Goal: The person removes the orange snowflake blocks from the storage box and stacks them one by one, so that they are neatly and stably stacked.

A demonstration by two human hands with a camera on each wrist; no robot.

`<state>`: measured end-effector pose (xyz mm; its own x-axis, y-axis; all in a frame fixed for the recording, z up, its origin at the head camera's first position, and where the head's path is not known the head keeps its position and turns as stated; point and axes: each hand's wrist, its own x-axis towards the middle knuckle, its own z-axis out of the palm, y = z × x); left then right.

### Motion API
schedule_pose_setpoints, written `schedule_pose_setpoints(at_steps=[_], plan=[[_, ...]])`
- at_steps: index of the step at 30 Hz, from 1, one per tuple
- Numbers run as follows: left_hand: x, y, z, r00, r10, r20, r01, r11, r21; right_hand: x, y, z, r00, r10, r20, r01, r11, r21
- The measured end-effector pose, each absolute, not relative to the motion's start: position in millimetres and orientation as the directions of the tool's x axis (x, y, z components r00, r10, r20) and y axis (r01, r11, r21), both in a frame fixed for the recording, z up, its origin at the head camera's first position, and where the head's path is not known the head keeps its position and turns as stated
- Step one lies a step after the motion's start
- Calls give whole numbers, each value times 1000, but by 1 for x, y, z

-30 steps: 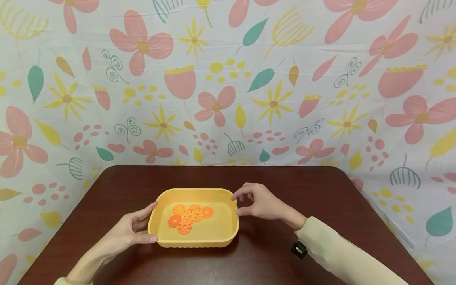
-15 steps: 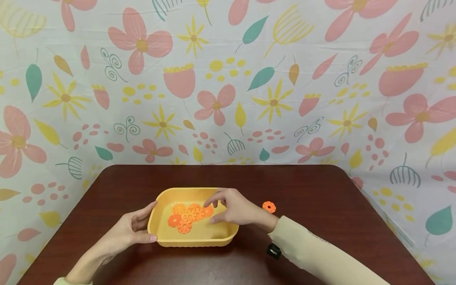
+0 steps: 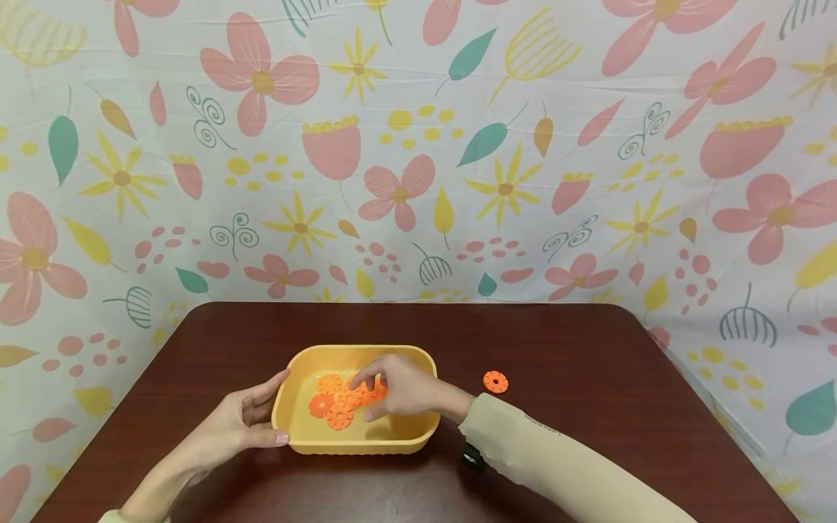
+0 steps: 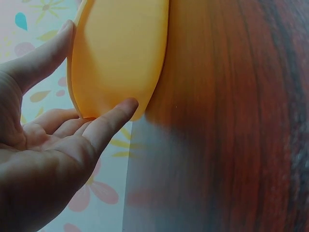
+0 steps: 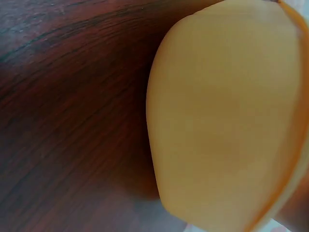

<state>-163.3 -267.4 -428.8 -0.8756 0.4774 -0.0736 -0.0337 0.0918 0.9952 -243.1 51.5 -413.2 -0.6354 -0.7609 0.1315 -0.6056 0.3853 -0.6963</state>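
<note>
A shallow yellow plastic bin [image 3: 358,446] with rounded corners stands on the table, holding several orange, flower-like notched discs [image 3: 338,423] heaped toward its left half. My left hand [image 3: 229,425] holds the bin's left end, thumb at the near corner and fingers at the far one; the left wrist view shows fingertips against the bin's outer wall [image 4: 123,53]. Inside the bin, my right hand [image 3: 404,386] reaches over the right-hand discs, fingers bent and thumb apart, fingertips right at the pile. Only the bin's outside [image 5: 217,111] fills the right wrist view, with the right fingers hidden behind it.
One loose orange disc [image 3: 490,385] lies on the dark wooden table [image 3: 575,363], right of the bin. Behind the table hangs a flower-patterned cloth [image 3: 405,254]. A small black device [image 3: 472,457] sits at the right sleeve.
My right hand has moved left from the bin's right rim into the bin, down to the discs. The loose disc on the table came into sight. My left hand and the bin stay in place.
</note>
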Motion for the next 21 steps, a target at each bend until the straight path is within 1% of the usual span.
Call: schedule_pose_setpoints(at_steps=[12, 21], plan=[[-163, -267, -429, -879, 471, -72, -30, 97, 995, -250, 34, -421, -639, -768, 49, -586, 444, -677], [-164, -267, -430, -874, 479, -74, -34, 91, 995, -253, 25, -430, -620, -783, 49, -624, 454, -636]])
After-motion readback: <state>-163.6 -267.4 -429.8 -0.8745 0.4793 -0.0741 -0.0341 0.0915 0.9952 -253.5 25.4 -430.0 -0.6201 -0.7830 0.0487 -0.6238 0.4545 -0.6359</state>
